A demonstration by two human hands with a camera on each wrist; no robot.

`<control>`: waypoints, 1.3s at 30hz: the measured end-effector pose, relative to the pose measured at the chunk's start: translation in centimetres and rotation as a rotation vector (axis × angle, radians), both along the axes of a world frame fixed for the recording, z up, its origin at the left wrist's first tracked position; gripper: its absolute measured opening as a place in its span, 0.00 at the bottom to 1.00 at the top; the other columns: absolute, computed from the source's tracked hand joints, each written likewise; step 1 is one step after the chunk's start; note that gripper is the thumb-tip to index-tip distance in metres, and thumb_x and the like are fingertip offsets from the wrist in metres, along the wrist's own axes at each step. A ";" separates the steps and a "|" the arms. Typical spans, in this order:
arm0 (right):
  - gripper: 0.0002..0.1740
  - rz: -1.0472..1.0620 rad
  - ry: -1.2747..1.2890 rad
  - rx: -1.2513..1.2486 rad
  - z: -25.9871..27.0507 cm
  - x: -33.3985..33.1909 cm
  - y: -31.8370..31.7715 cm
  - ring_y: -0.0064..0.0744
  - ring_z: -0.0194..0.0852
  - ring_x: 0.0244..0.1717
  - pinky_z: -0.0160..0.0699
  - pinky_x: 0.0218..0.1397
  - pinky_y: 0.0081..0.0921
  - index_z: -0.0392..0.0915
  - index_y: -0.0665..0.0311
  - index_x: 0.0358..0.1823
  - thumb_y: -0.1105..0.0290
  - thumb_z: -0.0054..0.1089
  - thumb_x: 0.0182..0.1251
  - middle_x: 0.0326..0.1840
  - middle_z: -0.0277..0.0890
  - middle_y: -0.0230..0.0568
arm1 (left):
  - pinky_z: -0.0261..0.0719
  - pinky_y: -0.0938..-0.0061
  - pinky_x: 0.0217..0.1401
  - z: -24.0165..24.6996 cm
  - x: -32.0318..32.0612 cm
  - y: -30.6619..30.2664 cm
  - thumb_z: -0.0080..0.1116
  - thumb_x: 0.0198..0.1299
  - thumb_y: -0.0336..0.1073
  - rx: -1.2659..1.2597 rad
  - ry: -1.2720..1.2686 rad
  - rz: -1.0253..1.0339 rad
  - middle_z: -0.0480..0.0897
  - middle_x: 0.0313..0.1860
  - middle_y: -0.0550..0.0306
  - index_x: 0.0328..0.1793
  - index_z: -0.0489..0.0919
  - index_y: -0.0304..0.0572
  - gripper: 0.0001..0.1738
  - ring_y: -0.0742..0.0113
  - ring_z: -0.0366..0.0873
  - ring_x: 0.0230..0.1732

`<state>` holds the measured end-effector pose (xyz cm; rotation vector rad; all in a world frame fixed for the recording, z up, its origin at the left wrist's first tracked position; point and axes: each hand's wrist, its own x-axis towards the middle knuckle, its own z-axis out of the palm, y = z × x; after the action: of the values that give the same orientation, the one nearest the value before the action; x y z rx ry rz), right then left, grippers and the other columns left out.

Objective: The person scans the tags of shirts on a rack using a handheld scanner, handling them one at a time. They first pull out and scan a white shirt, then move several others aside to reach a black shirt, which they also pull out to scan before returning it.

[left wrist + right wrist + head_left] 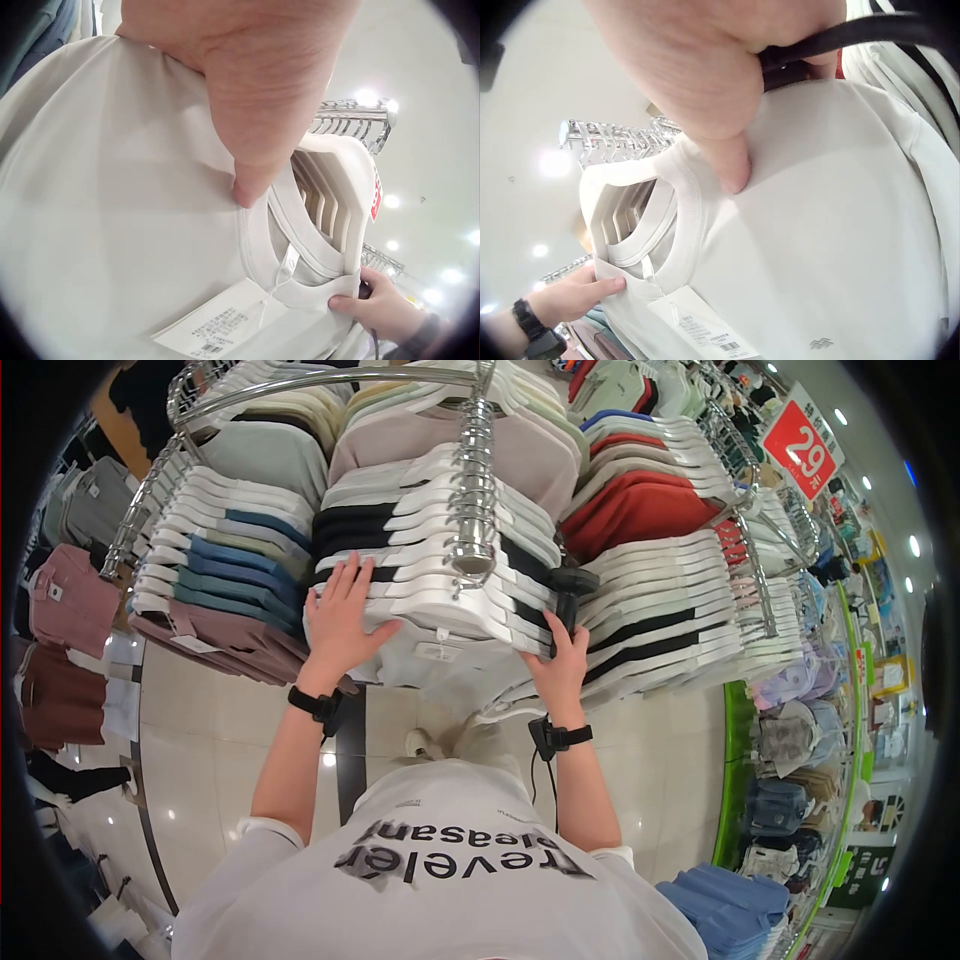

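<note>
A pale grey crew-neck T-shirt point(112, 187) hangs at the front of a row of shirts on white hangers point(440, 600). My left hand point(340, 615) lies over its shoulder with fingers stretched out across the shirts behind, thumb against the front near the collar. At the opposite shoulder my right hand point(560, 670) holds a black handled device point(570, 595) with a round head, while its thumb touches the shirt front. A paper price tag point(705, 326) dangles from the collar. In the right wrist view the palm hides most of the device.
Coloured shirts point(235, 560) hang to the left, white and black-striped ones point(650, 620) to the right. A chrome rail point(475, 490) juts out above the middle row. A red price sign point(803, 445) stands at the upper right. Tiled floor point(220, 760) lies below.
</note>
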<state>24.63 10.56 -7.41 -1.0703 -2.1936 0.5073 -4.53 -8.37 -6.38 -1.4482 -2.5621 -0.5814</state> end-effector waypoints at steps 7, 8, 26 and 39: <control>0.44 0.074 0.027 -0.046 0.8 1.2 0.2 0.57 0.77 0.53 0.84 0.55 0.43 0.79 0.49 0.70 0.64 0.87 0.47 0.58 0.67 0.50 | 0.61 0.31 0.75 -0.8 0.3 0.2 0.75 0.52 0.60 0.057 0.034 0.001 0.63 0.87 0.54 0.85 0.64 0.51 0.56 0.50 0.62 0.84; 0.45 0.089 0.027 -0.071 1.1 1.5 0.4 0.56 0.77 0.53 0.84 0.55 0.43 0.79 0.48 0.70 0.63 0.88 0.46 0.58 0.67 0.50 | 0.62 0.31 0.75 -0.8 0.4 0.3 0.76 0.52 0.58 0.077 0.032 0.010 0.63 0.87 0.54 0.85 0.64 0.50 0.56 0.49 0.61 0.85; 0.23 0.095 0.268 -0.054 5.9 14.5 7.9 0.36 0.74 0.42 0.77 0.46 0.29 0.86 0.57 0.59 0.76 0.76 0.61 0.50 0.73 0.42 | 0.58 0.46 0.83 3.4 7.3 2.2 0.76 0.54 0.37 0.293 -0.405 -0.091 0.68 0.82 0.39 0.85 0.61 0.36 0.53 0.43 0.60 0.85; 0.21 0.159 0.162 0.091 7.9 18.6 16.1 0.41 0.72 0.44 0.75 0.48 0.32 0.88 0.56 0.58 0.80 0.69 0.64 0.49 0.73 0.45 | 0.83 0.70 0.55 4.1 12.0 12.8 0.81 0.56 0.38 0.720 -0.291 0.396 0.86 0.55 0.51 0.64 0.82 0.30 0.33 0.69 0.83 0.50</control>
<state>43.21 26.69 0.45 -0.7833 -2.1463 0.5395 7.47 4.47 -2.31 -0.6354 -2.3203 -1.5142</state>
